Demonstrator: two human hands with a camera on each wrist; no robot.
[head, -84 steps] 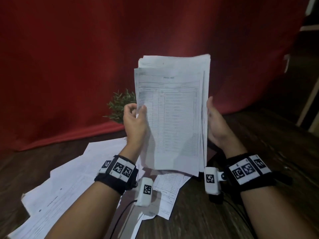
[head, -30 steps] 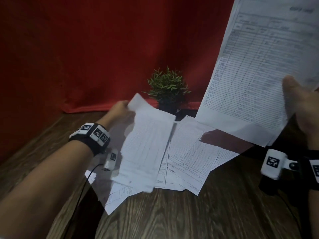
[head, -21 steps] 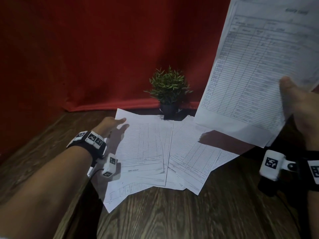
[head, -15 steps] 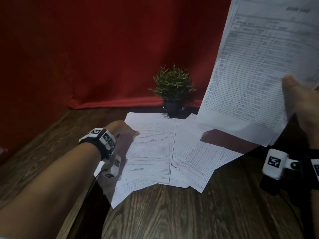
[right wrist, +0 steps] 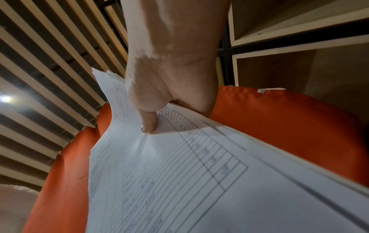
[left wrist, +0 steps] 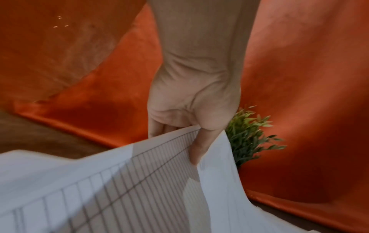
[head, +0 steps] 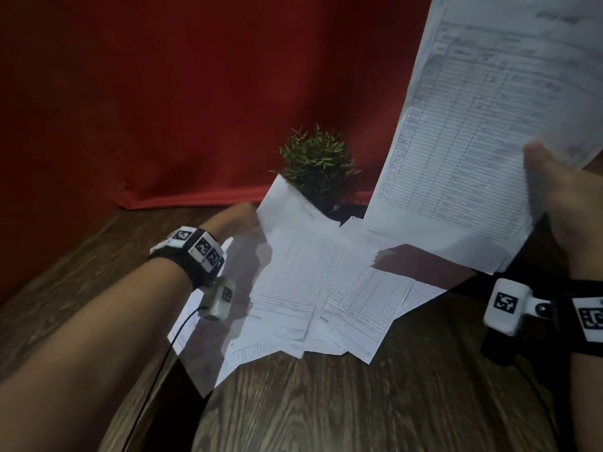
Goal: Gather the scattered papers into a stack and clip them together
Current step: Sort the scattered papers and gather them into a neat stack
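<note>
Pinched between thumb and fingers, a sheet rises at its far corner in the left hand; the wrist view shows the thumb on its ruled face and the fingers behind. Its near end lies on the loose papers spread on the wood table below that grip. Right hand grips the stack upright, thumb on its front, above and right of those papers. Just beyond the lifted corner stands a plant before a red cloth.
</note>
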